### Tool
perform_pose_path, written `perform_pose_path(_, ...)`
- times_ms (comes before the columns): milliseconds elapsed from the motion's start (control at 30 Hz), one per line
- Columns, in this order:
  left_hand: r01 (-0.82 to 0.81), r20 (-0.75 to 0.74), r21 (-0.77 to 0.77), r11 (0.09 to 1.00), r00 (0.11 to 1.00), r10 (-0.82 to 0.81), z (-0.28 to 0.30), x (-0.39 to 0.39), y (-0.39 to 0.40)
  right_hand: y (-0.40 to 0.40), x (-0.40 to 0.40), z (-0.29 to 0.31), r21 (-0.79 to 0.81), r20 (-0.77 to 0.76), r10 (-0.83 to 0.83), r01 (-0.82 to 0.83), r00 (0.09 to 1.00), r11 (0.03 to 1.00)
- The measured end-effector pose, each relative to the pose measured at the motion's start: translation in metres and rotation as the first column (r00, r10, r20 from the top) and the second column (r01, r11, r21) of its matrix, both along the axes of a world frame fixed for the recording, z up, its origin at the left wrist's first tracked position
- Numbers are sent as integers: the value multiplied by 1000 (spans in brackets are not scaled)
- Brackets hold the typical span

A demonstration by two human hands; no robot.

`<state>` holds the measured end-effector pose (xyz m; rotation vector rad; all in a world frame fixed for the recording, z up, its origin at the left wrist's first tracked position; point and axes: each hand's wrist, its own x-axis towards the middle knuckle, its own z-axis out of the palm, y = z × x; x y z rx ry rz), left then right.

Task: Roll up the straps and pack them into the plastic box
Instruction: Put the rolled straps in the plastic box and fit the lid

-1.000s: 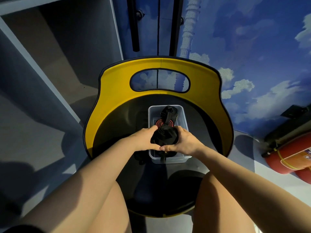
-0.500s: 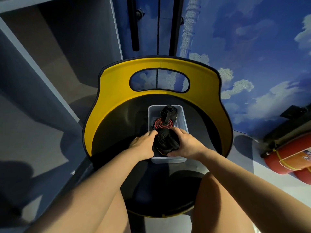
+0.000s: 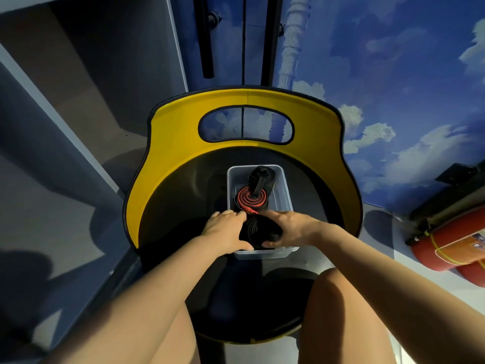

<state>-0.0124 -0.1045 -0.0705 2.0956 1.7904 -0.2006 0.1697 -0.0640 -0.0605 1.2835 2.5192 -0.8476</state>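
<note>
Center frame: left hand [image 3: 226, 231] and right hand [image 3: 290, 228] gripping black roll [image 3: 259, 231] from both sides; best pressed down flat into box [image 3: 262, 254], coil kept tight beside red roll [image 3: 250, 197].

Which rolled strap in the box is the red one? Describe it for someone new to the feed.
On the black seat of the yellow-backed chair sits a clear plastic box. The red-and-black strap lies coiled mid-box, just beyond both hands. Alone it shows a red spiral; its neighbours are all black.
</note>
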Motion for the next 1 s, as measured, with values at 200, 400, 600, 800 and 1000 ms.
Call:
perform_pose_path(200,42,54,87,995,997,-46,-4,-4,-4,0,2,4,168,109,90,-108,990,980)
perform_pose_path(400,106,-23,118,987,994,-104,-3,-5,7,1,11,-7,231,131,118,-146,984,962)
perform_pose_path(600,118,-53,-71,990,991,-122,-12,-1,15,7,10,-21,140,240,128,-165,962,976)
perform_pose_path(800,124,-106,-67,990,986,-131,-5,-2,12,4,11,-14,130,248,116,-152,962,980)
perform_pose_path(1000,56,-98,-32,998,993,-59,14,-19,1,-2,18,2,189,223,81,-125,971,974)
